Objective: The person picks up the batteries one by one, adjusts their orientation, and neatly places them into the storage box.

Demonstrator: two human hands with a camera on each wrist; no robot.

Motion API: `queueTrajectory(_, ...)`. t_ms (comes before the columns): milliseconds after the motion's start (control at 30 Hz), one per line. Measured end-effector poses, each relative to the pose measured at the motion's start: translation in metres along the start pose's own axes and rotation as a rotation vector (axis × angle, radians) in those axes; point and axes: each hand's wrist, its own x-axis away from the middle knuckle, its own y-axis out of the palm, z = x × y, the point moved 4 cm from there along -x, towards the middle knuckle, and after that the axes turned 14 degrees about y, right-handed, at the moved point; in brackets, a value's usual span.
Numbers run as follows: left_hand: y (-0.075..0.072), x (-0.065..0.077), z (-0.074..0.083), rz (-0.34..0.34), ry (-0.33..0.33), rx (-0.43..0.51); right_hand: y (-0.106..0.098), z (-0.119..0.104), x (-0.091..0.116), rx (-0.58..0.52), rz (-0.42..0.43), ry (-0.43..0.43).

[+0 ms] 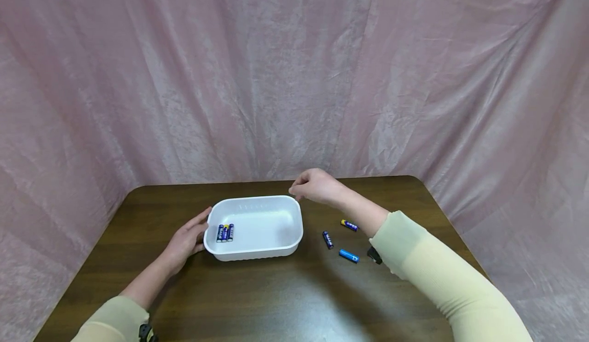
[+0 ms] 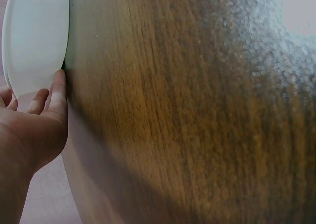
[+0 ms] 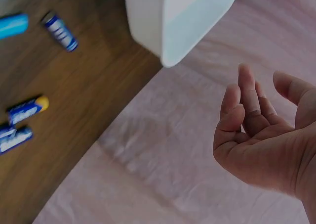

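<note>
A white plastic basket [image 1: 257, 254] stands on the table, with three AAA-looking batteries [image 1: 225, 233] side by side at its left end. One of those has a yellow end. My left hand [image 1: 185, 244] touches the basket's left side, its fingers [image 2: 58, 93] extended along the wall. Over the basket's far right corner hovers my right hand [image 1: 317, 186]. The right wrist view shows this hand [image 3: 264, 140] with loosely bent fingers, thumb apart, and nothing held.
Right of the basket lie a dark blue battery [image 1: 327, 240], a light blue battery [image 1: 348, 256] and a yellow-ended battery [image 1: 349, 225]. Beside the last, the right wrist view shows another blue battery [image 3: 16, 139]. A pink curtain [image 1: 294, 76] hangs behind the brown table [image 1: 257, 301].
</note>
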Motion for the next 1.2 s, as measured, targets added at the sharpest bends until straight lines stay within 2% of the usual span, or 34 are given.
queueTrajectory(300,0.002,-0.001,0.000,0.011,0.009,0.011,-0.030,0.031,0.007,0.014,0.048,0.039)
queueTrajectory(567,0.001,-0.001,-0.001,0.012,0.005,0.007,-0.047,0.049,0.015,0.018,0.078,0.046)
queueTrajectory(933,0.001,0.002,0.003,0.002,0.003,-0.020,-0.065,0.087,0.013,0.231,0.224,0.061)
queueTrajectory(1200,0.002,0.003,0.003,0.008,0.002,-0.013,-0.067,0.117,0.006,0.305,0.288,0.092)
